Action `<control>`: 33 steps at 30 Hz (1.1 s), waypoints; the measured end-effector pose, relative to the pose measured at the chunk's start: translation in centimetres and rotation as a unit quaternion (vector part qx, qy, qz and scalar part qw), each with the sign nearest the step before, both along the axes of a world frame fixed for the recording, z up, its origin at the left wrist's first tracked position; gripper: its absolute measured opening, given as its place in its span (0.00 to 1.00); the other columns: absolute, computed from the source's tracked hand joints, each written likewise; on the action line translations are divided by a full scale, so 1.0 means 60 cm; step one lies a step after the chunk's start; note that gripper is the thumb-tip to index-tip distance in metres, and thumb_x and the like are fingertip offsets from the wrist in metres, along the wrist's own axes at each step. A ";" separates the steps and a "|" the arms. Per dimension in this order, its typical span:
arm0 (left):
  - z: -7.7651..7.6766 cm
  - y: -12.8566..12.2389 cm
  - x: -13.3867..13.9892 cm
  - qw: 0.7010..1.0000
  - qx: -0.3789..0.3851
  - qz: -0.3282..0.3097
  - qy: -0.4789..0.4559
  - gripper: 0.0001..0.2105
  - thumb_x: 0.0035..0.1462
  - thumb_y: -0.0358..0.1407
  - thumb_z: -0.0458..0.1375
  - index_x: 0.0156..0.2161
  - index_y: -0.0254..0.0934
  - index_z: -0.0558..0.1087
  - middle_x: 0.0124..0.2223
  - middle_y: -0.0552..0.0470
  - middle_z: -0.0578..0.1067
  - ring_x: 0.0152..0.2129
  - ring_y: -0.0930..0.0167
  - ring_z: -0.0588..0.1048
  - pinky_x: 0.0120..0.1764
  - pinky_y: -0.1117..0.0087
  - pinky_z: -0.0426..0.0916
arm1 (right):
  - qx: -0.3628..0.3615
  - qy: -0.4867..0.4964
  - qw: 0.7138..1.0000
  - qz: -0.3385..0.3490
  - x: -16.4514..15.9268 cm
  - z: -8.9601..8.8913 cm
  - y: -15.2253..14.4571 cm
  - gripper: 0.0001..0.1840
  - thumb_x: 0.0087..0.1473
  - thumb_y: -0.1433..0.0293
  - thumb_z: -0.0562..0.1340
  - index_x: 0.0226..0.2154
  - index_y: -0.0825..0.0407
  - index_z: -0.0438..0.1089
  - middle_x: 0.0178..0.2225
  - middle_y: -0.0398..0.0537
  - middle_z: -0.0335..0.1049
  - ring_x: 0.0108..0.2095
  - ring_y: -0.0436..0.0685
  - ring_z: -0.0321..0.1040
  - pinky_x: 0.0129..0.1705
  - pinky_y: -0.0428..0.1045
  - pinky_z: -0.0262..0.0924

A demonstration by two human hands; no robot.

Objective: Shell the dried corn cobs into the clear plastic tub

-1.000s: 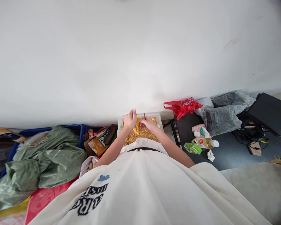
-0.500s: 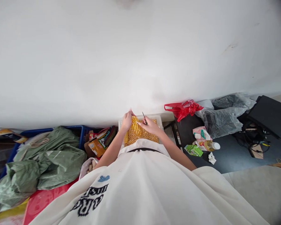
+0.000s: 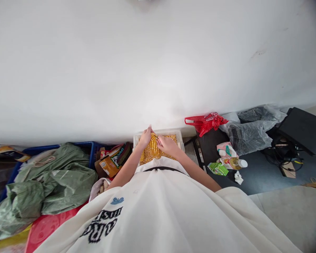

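Note:
A yellow ear of corn (image 3: 155, 147) stands tilted over a clear plastic bin (image 3: 179, 135) of loose corn kernels (image 3: 148, 154). My left hand (image 3: 146, 137) is closed around the ear's upper end. In my closed right hand (image 3: 168, 146) is a thin dark tool, like a slim screwdriver (image 3: 156, 136), its shaft lying against the top of the ear. Most of its handle is hidden by my fingers. Another ear of corn (image 3: 142, 155) lies at the bin's left side, partly behind my left forearm.
A white wall (image 3: 147, 70) rises just behind the bin. To the right, a dark table (image 3: 213, 147) carries a red plastic bag (image 3: 208, 123), a bottle (image 3: 233, 163) and a green packet (image 3: 218, 169). At left stands a blue crate (image 3: 91, 154) with green sheeting (image 3: 65, 175).
My right hand has turned and moved left, bringing the upward-pointing tool down against the ear's top. My left hand has shifted slightly right along with the ear.

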State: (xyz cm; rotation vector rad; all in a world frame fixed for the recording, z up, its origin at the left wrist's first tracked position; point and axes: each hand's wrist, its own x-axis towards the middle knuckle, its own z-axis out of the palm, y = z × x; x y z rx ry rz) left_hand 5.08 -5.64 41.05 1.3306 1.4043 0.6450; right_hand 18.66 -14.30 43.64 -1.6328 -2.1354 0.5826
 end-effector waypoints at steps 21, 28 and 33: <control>-0.008 -0.016 -0.015 0.996 -0.005 -0.082 -0.029 0.23 0.57 0.51 0.43 0.22 0.37 0.67 0.23 0.52 0.70 0.25 0.68 0.69 0.35 0.68 0.63 | -0.213 0.182 0.960 -0.001 0.004 0.015 0.012 0.11 0.48 0.63 0.56 0.28 0.50 0.52 0.24 0.37 0.55 0.23 0.47 0.53 0.25 0.45 0.44; -0.020 -0.015 -0.017 0.997 0.018 -0.065 0.049 0.26 0.57 0.54 0.40 0.22 0.37 0.67 0.25 0.50 0.71 0.28 0.66 0.69 0.37 0.67 0.61 | -0.138 0.115 0.982 -0.055 -0.018 0.004 0.000 0.06 0.48 0.69 0.52 0.27 0.50 0.50 0.23 0.39 0.55 0.23 0.50 0.53 0.26 0.47 0.43; -0.012 -0.006 -0.022 0.998 0.035 -0.002 0.056 0.26 0.57 0.53 0.39 0.22 0.36 0.67 0.24 0.50 0.70 0.27 0.67 0.69 0.35 0.67 0.61 | -0.150 0.180 0.964 -0.124 -0.008 -0.006 0.004 0.09 0.52 0.64 0.51 0.27 0.50 0.50 0.23 0.38 0.55 0.24 0.50 0.55 0.27 0.47 0.46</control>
